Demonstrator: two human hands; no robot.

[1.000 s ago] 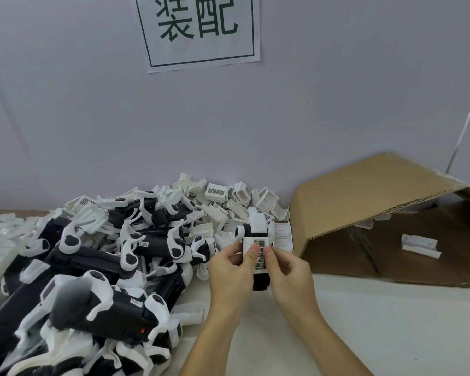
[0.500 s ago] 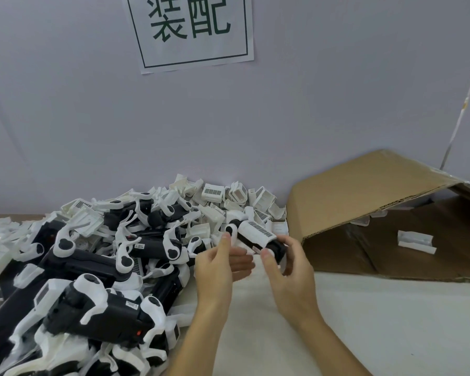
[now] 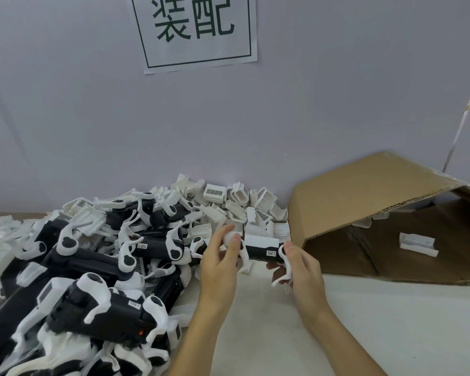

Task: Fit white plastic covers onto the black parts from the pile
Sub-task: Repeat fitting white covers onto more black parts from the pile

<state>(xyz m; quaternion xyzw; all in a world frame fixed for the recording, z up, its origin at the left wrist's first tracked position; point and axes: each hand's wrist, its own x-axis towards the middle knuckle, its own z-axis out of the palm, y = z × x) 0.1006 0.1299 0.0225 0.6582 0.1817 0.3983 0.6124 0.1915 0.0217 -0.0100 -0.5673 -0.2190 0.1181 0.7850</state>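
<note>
I see one cardboard box (image 3: 364,196) lying on its side at the right of the white surface (image 3: 391,321), its open mouth facing me and a flap slanting down over it. Inside I count one white cover (image 3: 418,244) lying loose on the box floor; a couple of pale pieces sit deeper under the flap, too shadowed to name.

Left of the box the pile (image 3: 106,253) spreads across the surface up to the wall. Loose white covers (image 3: 244,202) are heaped at its far side, too many and too tangled to count. Nearer me lie black parts already wearing white pieces; I make out about five of these, the closest one (image 3: 101,308) at lower left, though overlaps keep the count rough.

Both hands are raised just in front of the pile's right edge. Between them is one black part (image 3: 263,248) with a white cover on top, held level above the surface. The left hand (image 3: 220,267) has its grip closed on the part's left end, fingertips pinching a white piece there. The right hand (image 3: 304,272) grips the right end, thumb against it and fingers curled underneath.

On the wall hangs one paper sign (image 3: 198,31) with two green characters
</note>
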